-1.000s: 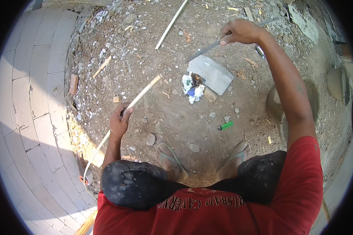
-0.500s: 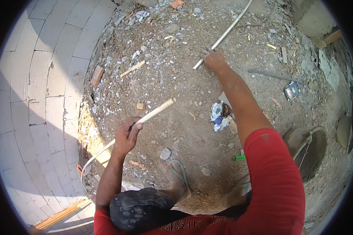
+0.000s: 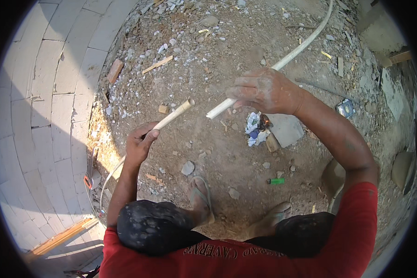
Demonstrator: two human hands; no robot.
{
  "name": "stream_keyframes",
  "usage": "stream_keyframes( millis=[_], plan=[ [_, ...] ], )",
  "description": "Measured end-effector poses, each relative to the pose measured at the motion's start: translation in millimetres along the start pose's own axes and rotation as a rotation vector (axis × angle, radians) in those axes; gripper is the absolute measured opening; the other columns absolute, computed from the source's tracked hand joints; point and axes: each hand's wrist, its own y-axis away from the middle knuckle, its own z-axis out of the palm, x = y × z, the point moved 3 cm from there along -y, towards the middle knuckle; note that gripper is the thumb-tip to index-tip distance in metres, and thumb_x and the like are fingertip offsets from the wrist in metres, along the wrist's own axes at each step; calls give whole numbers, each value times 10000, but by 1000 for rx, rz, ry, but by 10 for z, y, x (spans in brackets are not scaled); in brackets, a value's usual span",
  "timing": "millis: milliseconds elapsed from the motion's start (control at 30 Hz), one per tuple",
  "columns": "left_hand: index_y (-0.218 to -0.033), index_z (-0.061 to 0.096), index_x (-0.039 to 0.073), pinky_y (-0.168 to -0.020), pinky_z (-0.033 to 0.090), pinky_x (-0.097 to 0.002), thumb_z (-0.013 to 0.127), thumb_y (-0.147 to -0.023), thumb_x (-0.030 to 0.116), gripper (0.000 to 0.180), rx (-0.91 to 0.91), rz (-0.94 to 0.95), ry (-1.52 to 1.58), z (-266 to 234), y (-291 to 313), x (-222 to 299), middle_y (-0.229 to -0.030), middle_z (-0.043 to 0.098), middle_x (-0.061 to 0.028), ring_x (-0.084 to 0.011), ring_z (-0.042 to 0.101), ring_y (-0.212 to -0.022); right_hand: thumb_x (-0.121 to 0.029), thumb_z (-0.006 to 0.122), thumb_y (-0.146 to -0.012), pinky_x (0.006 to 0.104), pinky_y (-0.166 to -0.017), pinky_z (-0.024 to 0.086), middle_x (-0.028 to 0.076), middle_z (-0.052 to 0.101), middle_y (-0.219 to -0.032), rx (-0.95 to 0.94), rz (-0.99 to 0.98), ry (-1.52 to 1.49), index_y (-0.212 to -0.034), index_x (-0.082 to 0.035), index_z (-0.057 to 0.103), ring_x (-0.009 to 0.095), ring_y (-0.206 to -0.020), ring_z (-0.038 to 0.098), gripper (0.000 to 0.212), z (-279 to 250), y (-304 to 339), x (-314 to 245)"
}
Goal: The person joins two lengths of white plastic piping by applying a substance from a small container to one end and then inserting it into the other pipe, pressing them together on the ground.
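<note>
My left hand (image 3: 141, 139) is closed round a cream plastic pipe (image 3: 173, 114), near its wider open end, which points up and to the right. The rest of that pipe runs back past my left forearm and curves down. In my right hand (image 3: 266, 90) is a second whitish pipe (image 3: 303, 45), gripped close to its cut end. That end points toward the mouth of the first pipe, with a small gap between the two. The second pipe's far part bends away to the upper right.
Burning paper scraps (image 3: 257, 129) lie on the rubble ground beside a flat grey stone piece (image 3: 287, 129). Near my feet is a green lighter (image 3: 276, 181). A block wall (image 3: 55, 111) rises at left, with a handsaw (image 3: 89, 178) by it. A bucket-like container (image 3: 333, 176) stands right.
My right hand has lifted its pipe off the ground and brought it nearer, its end now close to the other pipe's mouth. My left hand has shifted slightly left and upward.
</note>
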Motion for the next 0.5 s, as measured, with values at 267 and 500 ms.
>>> stream_keyframes(
  millis=[267,500],
  plan=[
    [-1124,769,32,-699,457,-278,777,-905,190,271,56,-3,-95,-10,17,141,-916,711,-66,-141,600,-795,-366,645,-961,403,-919,539,29,739,-1089,-84,149,100,-1146,-174,747,237,-1051,682,286,-171,-184,96],
    [-1150,769,47,-634,408,-285,773,-906,193,284,47,113,-83,28,42,202,-802,655,-42,-132,540,-717,-402,598,-983,399,-994,509,23,739,-1152,-102,144,148,-1179,-213,753,230,-1127,670,314,-194,-362,24]
  ],
)
